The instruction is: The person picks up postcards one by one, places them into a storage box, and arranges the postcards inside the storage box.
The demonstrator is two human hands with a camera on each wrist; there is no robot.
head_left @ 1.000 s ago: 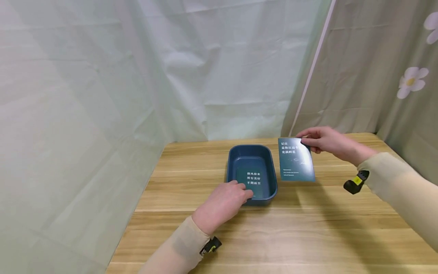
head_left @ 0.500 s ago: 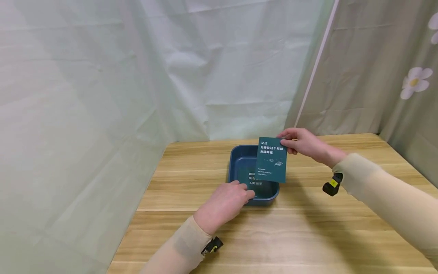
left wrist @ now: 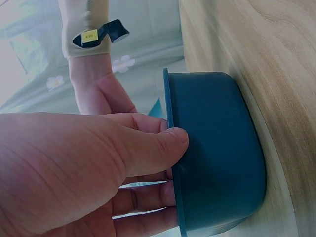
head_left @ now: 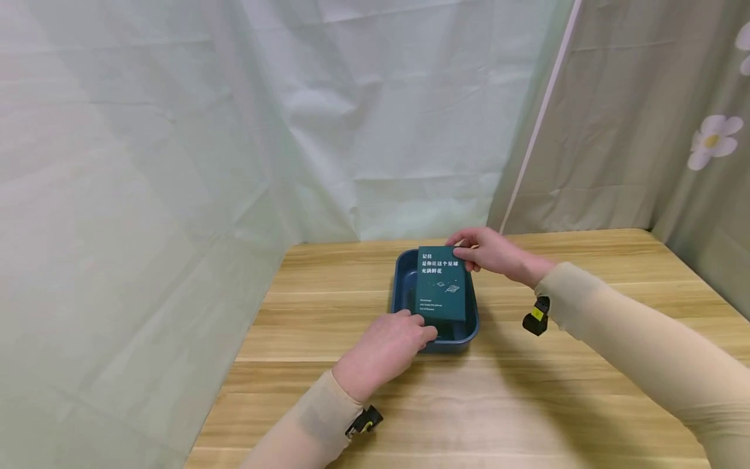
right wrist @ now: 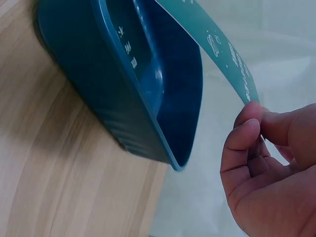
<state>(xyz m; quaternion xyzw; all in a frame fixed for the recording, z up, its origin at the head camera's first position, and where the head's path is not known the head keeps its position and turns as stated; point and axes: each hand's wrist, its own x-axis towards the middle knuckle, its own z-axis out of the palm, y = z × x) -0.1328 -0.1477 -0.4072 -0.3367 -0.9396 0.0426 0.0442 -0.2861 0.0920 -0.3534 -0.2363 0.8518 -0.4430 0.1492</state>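
Observation:
A blue plastic bin [head_left: 404,281] with rounded corners stands on the wooden table. My left hand [head_left: 383,352] grips its near left rim, thumb outside on the wall and fingers over the inside, as the left wrist view shows. Between thumb and fingers, my right hand [head_left: 489,253] pinches the upper right corner of a dark green card [head_left: 441,286] with white Chinese lettering and small planet drawings. This card is held tilted above the bin's opening. Another green card [right wrist: 129,47] with white print lies inside the bin, mostly covered by the held one in the head view.
The wooden table [head_left: 293,306] ends at a pale curtain [head_left: 404,130] behind and on the left. A grey-beige curtain with white flowers [head_left: 711,142] hangs at the right. Each wrist wears a black strap [head_left: 536,317] with a yellow tag.
My right hand has carried the green card leftward from beside the bin to over its opening, and lowered it slightly. My left hand has kept its grip on the rim.

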